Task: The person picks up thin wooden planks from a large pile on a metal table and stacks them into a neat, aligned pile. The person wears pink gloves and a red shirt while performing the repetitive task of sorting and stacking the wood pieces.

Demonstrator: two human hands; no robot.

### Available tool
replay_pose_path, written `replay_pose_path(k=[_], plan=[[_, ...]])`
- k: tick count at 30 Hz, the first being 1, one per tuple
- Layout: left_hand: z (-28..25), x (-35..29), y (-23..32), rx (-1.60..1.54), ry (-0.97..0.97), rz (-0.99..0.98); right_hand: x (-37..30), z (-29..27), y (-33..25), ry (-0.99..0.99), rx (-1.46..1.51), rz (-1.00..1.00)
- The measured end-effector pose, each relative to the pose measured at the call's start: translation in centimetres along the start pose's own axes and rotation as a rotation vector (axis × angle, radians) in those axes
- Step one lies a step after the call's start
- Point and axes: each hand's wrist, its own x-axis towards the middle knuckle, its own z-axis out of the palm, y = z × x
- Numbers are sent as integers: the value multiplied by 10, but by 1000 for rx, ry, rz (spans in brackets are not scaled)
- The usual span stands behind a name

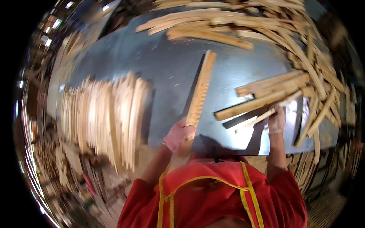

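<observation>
Gripped a long, notch-marked wooden strip [201, 89] in the closed fingers of the gloved left hand [178, 136], around the middle of the near edge of the table [163, 76], with most of its length reaching away over the table. Closed the gloved fingers of the right hand [277, 119] around a narrow wooden slat [253, 122], toward the right end of the table, just beside some thicker wooden bars [251, 105].

Seemed partway along, judging by the orderly wood against the jumbled. Had pale wooden strips [100, 114] ranged side by side in a close row at the left end of the table, reaching past its near edge; probably to be reckoned as the done share. Had plenty left, by the same judgement: the thicker wooden bars, a tangled heap of wooden pieces [319, 76] at the right end of the table, and a loose spread of long slats [213, 19] along its far edge. Could count neither held piece as placed.

Could hardly make out the left fingers or the lower end of the strip, for blur and overlap at the near edge of the table. Could not tell the slat's far end apart from a pale length beyond the right hand. Could not count the row, nor see under the heap, nor follow the far-edge spread past the top of the view
</observation>
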Motion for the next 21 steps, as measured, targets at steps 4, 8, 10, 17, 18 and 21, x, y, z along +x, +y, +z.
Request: replay_pose_path(k=[4,8,10,17,18,21], plan=[[-59,-53,-45,804,506,246,-128,72,68,-183,52,280],[-135,-108,-87,1361,862,237,-204,142,120,-319,28,494],[-178,-136,-121,1446,968,74,-205,164,157,-399,-52,606],[-204,-274,-216,867,1262,3,-236,281,247,-757,-828,568],[-205,-286,-227,730,1279,-83,-257,303,252,-881,-1011,456],[-215,-285,-216,7,1305,-260,-273,347,289,-1232,-1324,349]])
